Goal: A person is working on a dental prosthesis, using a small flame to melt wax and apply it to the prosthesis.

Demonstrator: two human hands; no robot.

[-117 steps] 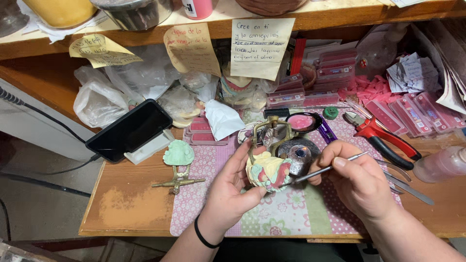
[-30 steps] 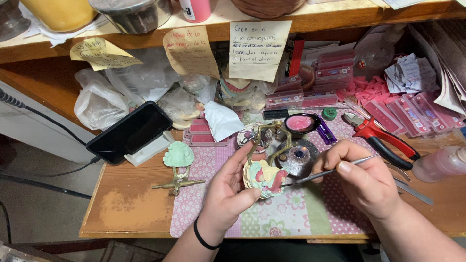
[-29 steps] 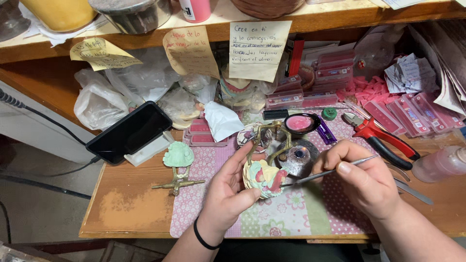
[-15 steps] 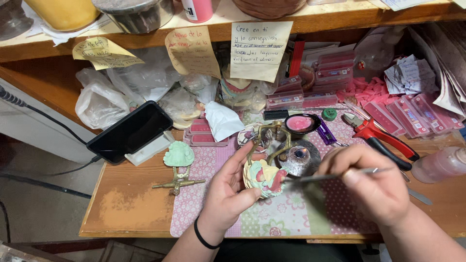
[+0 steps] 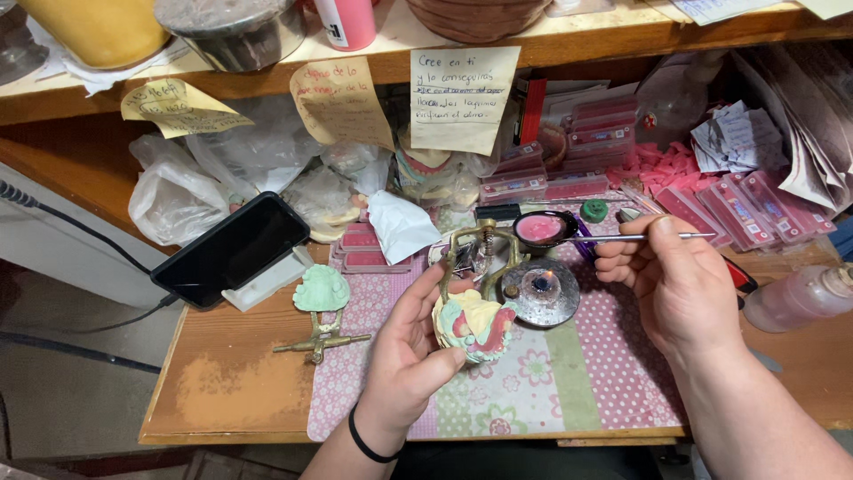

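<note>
— We see a brass-looking metal frame [image 5: 480,253] on the matt plaster-like dental cast [image 5: 473,324], don't we?

— We do, and a thin shiny metal tool [image 5: 622,237], a glossy black phone [image 5: 233,249], worn matt wood on the bench [image 5: 222,382], and patterned cloth mat [image 5: 569,373].

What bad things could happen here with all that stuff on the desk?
The right hand holds a thin metal tool over the pink wax dish, just above the small burner; a sleeve or finger might get burned. The left hand holds the dental model off the mat; it could slip and chip.
</note>
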